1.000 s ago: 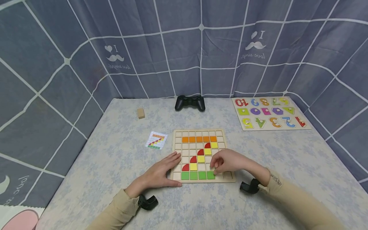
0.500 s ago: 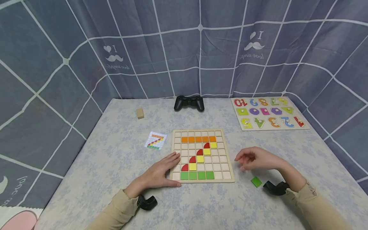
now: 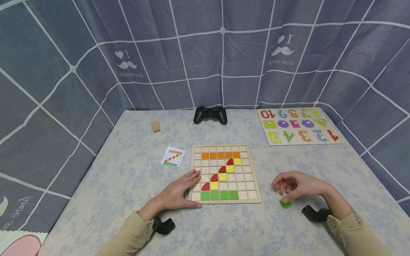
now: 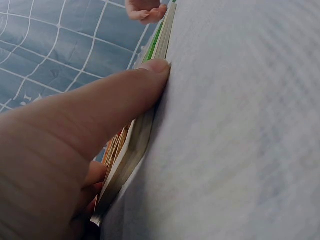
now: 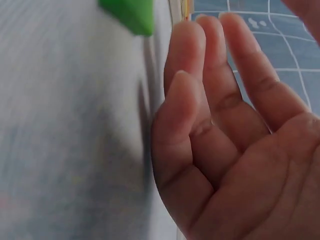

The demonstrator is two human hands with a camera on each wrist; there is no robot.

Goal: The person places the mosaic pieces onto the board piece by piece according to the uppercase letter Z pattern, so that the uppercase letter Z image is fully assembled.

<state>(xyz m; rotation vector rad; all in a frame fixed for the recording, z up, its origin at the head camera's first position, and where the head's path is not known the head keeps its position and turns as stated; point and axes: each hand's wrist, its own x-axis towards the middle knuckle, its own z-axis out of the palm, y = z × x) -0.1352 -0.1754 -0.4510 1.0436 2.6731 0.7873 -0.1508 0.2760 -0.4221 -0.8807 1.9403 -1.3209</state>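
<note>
My left hand (image 3: 177,190) rests at the near left corner of a wooden grid board (image 3: 253,170), its fingers fairly straight over the left edge. In the left wrist view its thumb (image 4: 125,90) lies along the board's front edge. Orange squares, red quarter-circles, yellow squares and a bottom row of green squares sit in the grid. Right of the board, my right hand (image 3: 301,186) hovers close over the table with loosely bent fingers. Its thumb overlaps a loose green square tile (image 3: 286,204) in the head view; the right wrist view shows the tile (image 5: 132,15) beyond the fingertips.
Left of the board lies a printed pattern card (image 3: 173,156). Behind are a small wooden block (image 3: 156,126) and a black game controller (image 3: 210,115). A number and shape puzzle board (image 3: 301,127) lies at the back right, before a blue checked curtain (image 3: 208,53).
My right hand has left the board's bottom row and moved right, then lowered toward the loose green tile, which its arm had hidden. My left hand stays at the board.
</note>
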